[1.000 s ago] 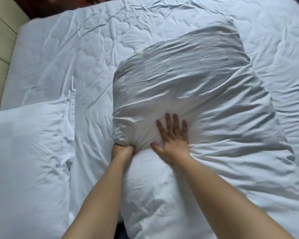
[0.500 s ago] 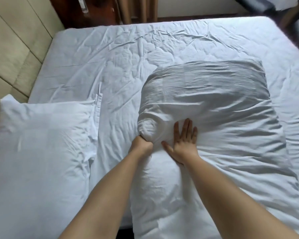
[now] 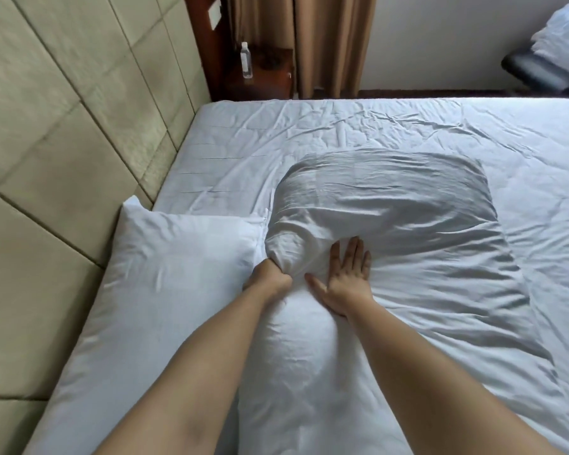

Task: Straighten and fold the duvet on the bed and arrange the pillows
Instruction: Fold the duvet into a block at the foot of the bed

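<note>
**Two hands on the pillow in the middle of the bed**

The left hand [image 3: 270, 274] grips a bunched corner of the large white pillow [image 3: 391, 224], the fingers curled into the cloth and mostly hidden by it; the right hand [image 3: 345, 274] lies flat on the same pillow just beside, its fingers straight and slightly spread, pressing the cover. This pillow lies on the wrinkled white sheet of the bed [image 3: 358, 126], reaching from the near edge toward the middle; a second pillow [image 3: 165, 290] lies to its left, touching it, along the padded beige headboard [image 3: 63, 142]. Beyond the far side of the bed stands a dark wooden nightstand [image 3: 270, 73] with a clear plastic bottle [image 3: 245, 60] on it; brown curtains [image 3: 332, 37] hang beside it; at the upper right a dark chair [image 3: 539, 73] carries white bedding [image 3: 565, 31], whether this is the duvet I cannot tell.
</note>
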`<state>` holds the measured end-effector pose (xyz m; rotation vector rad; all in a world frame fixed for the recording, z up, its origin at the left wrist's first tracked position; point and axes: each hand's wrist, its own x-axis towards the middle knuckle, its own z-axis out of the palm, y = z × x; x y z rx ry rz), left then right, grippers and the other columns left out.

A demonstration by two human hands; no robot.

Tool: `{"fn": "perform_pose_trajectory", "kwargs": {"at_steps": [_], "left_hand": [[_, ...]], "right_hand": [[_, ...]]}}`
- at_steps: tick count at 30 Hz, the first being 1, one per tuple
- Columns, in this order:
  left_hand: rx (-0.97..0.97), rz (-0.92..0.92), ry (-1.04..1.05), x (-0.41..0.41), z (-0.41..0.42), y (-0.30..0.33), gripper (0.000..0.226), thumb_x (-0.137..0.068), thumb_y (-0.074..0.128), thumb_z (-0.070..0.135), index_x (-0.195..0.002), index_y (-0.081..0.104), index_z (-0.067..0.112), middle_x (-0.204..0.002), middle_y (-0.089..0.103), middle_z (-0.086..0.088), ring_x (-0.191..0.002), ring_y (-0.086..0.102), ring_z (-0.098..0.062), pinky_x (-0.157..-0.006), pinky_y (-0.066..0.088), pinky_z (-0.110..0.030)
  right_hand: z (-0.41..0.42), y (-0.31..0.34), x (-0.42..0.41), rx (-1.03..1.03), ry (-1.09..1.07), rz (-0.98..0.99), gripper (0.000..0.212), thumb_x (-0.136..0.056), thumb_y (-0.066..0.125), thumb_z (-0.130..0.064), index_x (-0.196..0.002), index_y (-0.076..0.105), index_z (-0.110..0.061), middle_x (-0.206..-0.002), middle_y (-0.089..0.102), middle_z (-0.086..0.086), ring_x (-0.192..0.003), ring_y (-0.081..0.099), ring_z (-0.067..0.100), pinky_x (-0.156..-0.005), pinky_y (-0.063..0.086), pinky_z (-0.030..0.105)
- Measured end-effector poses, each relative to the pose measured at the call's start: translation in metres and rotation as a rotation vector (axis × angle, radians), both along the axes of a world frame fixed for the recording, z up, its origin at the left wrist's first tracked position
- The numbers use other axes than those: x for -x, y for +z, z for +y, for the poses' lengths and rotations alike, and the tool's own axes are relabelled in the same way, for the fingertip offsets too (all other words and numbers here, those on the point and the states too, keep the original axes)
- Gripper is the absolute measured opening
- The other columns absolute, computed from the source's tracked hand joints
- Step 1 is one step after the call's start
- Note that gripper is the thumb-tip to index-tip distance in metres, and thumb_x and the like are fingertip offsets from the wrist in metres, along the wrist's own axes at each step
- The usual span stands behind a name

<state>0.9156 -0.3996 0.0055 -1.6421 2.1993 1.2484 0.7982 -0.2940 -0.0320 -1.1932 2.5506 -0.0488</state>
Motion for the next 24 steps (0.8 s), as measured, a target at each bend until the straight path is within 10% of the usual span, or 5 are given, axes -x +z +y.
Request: {"fn": "perform_pose_trajectory", "kwargs": {"at_steps": [12,24], "left_hand": [[-0.091,-0.078,0.191,-0.043,-0.062,-0.1,0.033,-0.081,0.059,0.011,-0.113,0.061,0.005,-0.109,0.066,-0.014,-0.102,0.064,-0.03,-0.075,0.051,-0.03],[0.11,-0.192,0.182,-0.047,-0.07,-0.163,0.047,-0.077,0.058,0.037,-0.121,0.053,0.02,-0.117,0.063,-0.008,-0.107,0.062,-0.031,-0.085,0.053,-0.036]], "right_hand": [[-0.067,-0.075,-0.042,-0.064,0.113,-0.008,0.1,-0.071,-0.001,-0.076,-0.144,-0.026,-0.013,-0.139,-0.044,0.019,-0.13,-0.044,0.028,-0.106,-0.031,0.044],[-0.092,-0.12,-0.041,-0.089,0.204,-0.009,0.098,-0.087,0.026,-0.072,-0.132,-0.036,-0.01,-0.148,-0.033,0.026,-0.137,-0.034,0.036,-0.105,-0.031,0.043]]}}
